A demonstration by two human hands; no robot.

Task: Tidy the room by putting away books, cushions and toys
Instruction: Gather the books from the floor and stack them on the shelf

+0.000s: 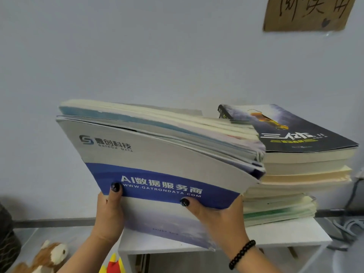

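We saw a glossy paper brochure cover, matt cream page edges on the stacked books, a smooth white shelf top, a furry plush toy, and rough brown cardboard on the wall.

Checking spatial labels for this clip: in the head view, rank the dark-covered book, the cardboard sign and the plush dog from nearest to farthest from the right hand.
From the right hand:
1. Dark-covered book, on top of the stack just to its right.
2. Plush dog, low on the floor at far left.
3. Cardboard sign, high on the wall at upper right.
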